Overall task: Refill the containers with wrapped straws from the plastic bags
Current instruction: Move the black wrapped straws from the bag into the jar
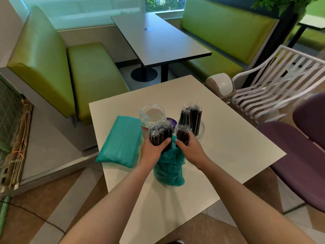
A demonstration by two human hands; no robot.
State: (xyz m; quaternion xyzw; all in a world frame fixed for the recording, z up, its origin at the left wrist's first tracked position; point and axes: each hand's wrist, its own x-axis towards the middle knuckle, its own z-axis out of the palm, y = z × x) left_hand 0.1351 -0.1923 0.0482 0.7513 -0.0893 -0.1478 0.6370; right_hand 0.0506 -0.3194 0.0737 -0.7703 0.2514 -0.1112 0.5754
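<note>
two bare arms reach out from the bottom edge, nearest of all, over the white table (228,147). on it lie two green bags: the big full bag (121,140) flat on the left, and the smaller open bag (168,170) standing between the arms. behind them stand two clear jars: the empty jar (152,115) at the back, and the low jar (200,130) on the right with one bunch of wrapped black straws standing in it. the left hand (153,148) has its fingers and thumb curled tight round the left bunch (160,133) of straws. the right hand (190,149) has its fingers curled round the right bunch (183,133), which is smaller. so there are three bunches, two bags, two jars, two hands. i think the good way now is to lift both bunches straight up out of the open bag, hold them upright so none slip, and lower one into the empty jar, ends down.
</note>
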